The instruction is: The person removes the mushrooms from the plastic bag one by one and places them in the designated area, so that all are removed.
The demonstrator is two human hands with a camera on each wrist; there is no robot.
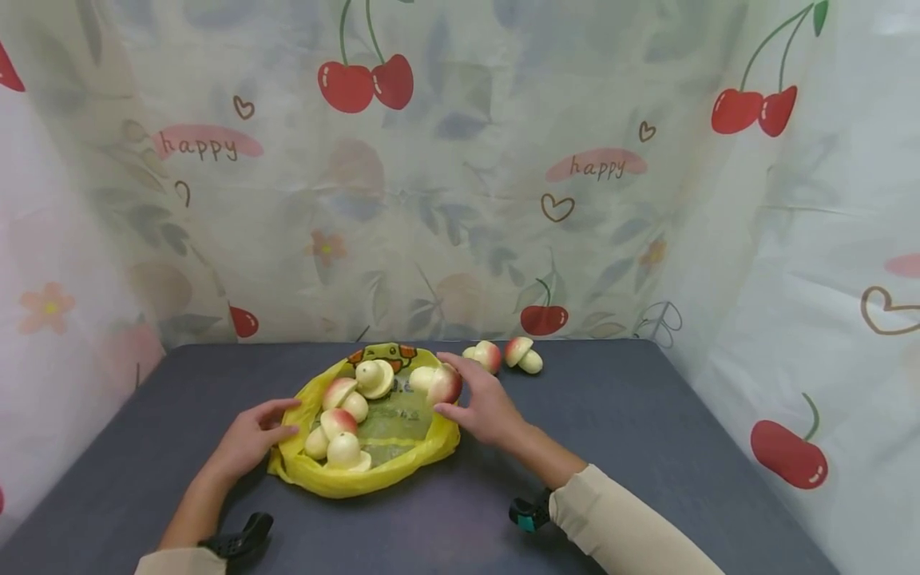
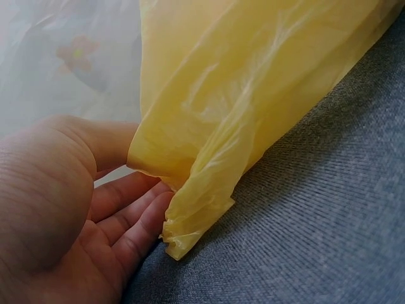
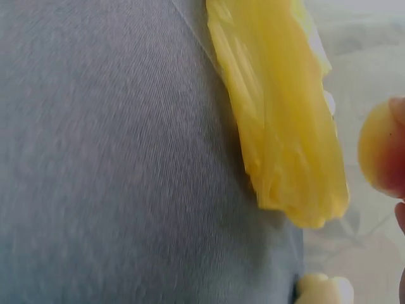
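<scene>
A yellow plastic bag [image 1: 359, 481] lies spread open on the table, with several toy mushrooms [image 1: 345, 450] inside, cream with red-tinged caps. My left hand [image 1: 247, 438] grips the bag's left rim; in the left wrist view the thin yellow film [image 2: 196, 114] passes between thumb and fingers. Over the bag's right side, my right hand [image 1: 491, 405] pinches another toy mushroom [image 1: 444, 385] by its red cap, its pale stem pointing left. Only part of that mushroom's cap [image 3: 383, 149] and a few fingertips show at the right wrist view's edge.
Behind my right hand, two more toy mushrooms, one [image 1: 487, 356] partly hidden and one [image 1: 523, 354] lying on its side, rest near the back edge of the dark grey table [image 1: 611, 447]. A printed curtain [image 1: 460, 176] surrounds the table at the back and sides.
</scene>
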